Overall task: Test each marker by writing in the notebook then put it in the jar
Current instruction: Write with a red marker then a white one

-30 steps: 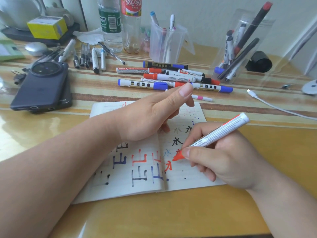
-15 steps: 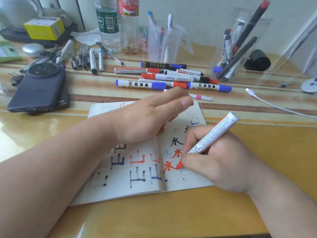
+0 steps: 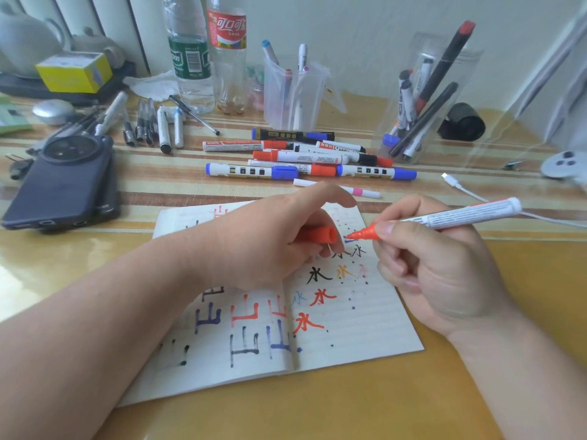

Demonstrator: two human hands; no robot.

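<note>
The right hand (image 3: 435, 268) is gripping a red marker (image 3: 444, 217) between thumb and fingers, holding it nearly level above the open notebook (image 3: 349, 328), its uncapped red tip pointing left and lifted clear of the page. The left hand (image 3: 273, 239) is curling around the red cap (image 3: 319, 235), with the cap's open mouth facing the marker's tip; the two are sitting just apart, not joined. The left forearm is lying across the notebook's left page. Red, blue, black and yellow characters are showing on both pages, the lowest red one sitting below and left of the marker. The notebook is lying flat on the yellow surface (image 3: 317, 414). Beyond it a loose heap of capped markers (image 3: 305, 160) is lying on the striped part of the surface. Behind the heap a clear jar (image 3: 293, 96) is holding a few pens, and to the right a second clear jar (image 3: 428, 100) is holding several markers leaning at angles. A dark phone (image 3: 63, 185) is resting at the left.
</note>
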